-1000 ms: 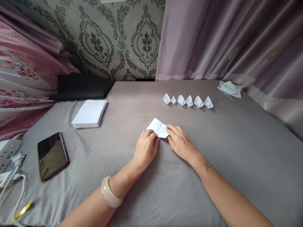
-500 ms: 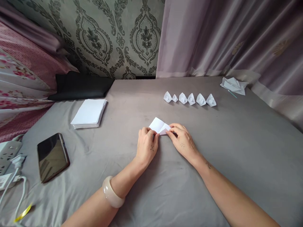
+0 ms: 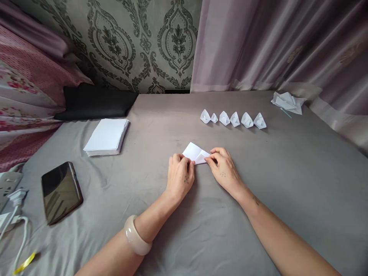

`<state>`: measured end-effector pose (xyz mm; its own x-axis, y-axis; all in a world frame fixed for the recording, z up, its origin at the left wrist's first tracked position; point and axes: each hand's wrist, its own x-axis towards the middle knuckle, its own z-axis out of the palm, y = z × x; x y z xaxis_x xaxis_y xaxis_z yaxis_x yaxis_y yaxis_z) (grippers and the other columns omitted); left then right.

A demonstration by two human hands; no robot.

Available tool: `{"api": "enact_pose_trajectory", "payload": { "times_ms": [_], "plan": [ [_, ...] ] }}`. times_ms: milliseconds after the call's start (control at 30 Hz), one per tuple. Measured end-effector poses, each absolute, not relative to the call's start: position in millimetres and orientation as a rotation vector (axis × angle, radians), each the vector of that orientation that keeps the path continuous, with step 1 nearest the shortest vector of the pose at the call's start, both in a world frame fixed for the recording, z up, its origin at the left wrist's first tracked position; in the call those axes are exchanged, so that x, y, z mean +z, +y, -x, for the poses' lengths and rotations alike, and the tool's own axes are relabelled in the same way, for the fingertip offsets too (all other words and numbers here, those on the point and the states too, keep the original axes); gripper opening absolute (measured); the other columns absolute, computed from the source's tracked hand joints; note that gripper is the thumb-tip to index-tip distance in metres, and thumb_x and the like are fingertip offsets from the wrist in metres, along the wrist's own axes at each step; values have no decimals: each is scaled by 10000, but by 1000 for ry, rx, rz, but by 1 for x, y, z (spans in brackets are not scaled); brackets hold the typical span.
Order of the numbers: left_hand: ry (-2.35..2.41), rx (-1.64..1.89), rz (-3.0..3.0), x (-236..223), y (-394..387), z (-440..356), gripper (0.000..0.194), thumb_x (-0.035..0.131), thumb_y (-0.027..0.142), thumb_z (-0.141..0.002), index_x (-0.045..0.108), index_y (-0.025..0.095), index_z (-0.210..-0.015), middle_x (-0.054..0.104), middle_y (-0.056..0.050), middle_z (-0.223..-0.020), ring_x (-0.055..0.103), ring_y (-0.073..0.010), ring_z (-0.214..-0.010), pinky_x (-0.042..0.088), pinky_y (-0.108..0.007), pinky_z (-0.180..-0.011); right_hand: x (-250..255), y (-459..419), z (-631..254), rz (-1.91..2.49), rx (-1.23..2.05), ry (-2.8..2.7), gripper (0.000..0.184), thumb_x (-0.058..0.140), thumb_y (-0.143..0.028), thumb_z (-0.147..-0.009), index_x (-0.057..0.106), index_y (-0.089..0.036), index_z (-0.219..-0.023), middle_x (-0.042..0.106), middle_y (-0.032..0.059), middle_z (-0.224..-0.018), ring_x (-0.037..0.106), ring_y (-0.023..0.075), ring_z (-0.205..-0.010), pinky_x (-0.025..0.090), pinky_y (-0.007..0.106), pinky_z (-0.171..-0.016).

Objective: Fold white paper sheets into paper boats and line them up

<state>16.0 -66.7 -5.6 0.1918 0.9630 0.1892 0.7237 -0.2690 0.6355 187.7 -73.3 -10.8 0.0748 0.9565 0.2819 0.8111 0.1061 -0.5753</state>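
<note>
A small white sheet of paper (image 3: 193, 150) lies on the grey cloth in the middle, with a crease across it and a flap turned over on its right side. My left hand (image 3: 181, 172) is closed on the paper's near left edge, fingers bent and thumb by the near corner. At the right corner, my right hand (image 3: 222, 165) pinches the flap between thumb and fingers. Parts of the paper's edges are hidden under the fingers. Beyond it stands a row of several folded white paper boats (image 3: 224, 118), one smaller than the others.
A stack of white paper (image 3: 106, 135) lies to the left, with a smartphone (image 3: 61, 191) nearer me. A power strip (image 3: 10, 184) with cords sits at the left edge. Folded black cloth (image 3: 97, 101) is behind the stack. Loose white papers (image 3: 287, 102) and a thin stick (image 3: 285, 112) lie far right.
My right hand has lifted the paper's near right part and turned it over into a flap, then shifted slightly right. The left hand stays on the near left edge. The view has tilted slightly.
</note>
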Motion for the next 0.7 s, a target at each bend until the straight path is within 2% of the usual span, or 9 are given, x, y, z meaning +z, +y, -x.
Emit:
{"api": "enact_pose_trajectory", "payload": {
  "times_ms": [700],
  "plan": [
    [1594,728,-1985,0,-65,-16,165,547,272,-883,604,166,-771,522,-93,-970,464,-234,-915,455,-380,-802,-4,-73,-179,1781,248,-1827,197,505,-282,-901,564,-187,-739,577,113,-988,556,243,-920,466,391,-842]
  ]
}}
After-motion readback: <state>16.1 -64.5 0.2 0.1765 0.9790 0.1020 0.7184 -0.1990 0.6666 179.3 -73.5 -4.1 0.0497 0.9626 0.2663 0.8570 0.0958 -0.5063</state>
